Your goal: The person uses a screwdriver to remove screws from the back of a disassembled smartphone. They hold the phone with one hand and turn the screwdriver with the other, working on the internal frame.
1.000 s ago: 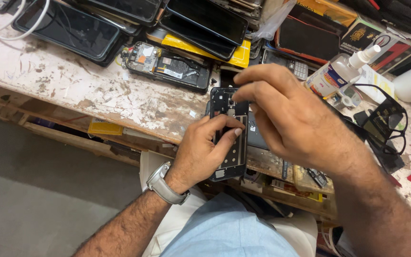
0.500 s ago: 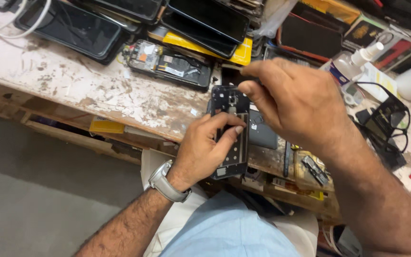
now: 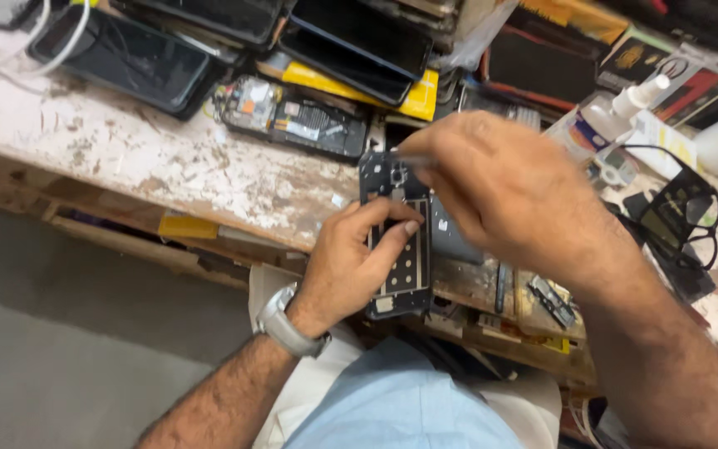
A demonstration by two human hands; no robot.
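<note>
Fingers (image 3: 380, 218) of my left hand (image 3: 357, 266) wrap around the black phone frame (image 3: 399, 249), gripping it at the edge of the worn white workbench (image 3: 151, 162). My right hand (image 3: 508, 191) hovers over the frame's top end, fingertips pinched on a thin metal tool (image 3: 409, 158). An opened phone (image 3: 292, 120) with bare circuitry lies just beyond, near a white squeeze bottle (image 3: 637, 98).

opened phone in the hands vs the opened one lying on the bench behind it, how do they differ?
The held phone frame is gripped by the left hand, lifted at the bench edge, with the right hand working its top end. The opened phone on the bench lies flat, untouched. The held one looks mostly black; the other shows circuit boards and metal. Both are backless.
</note>
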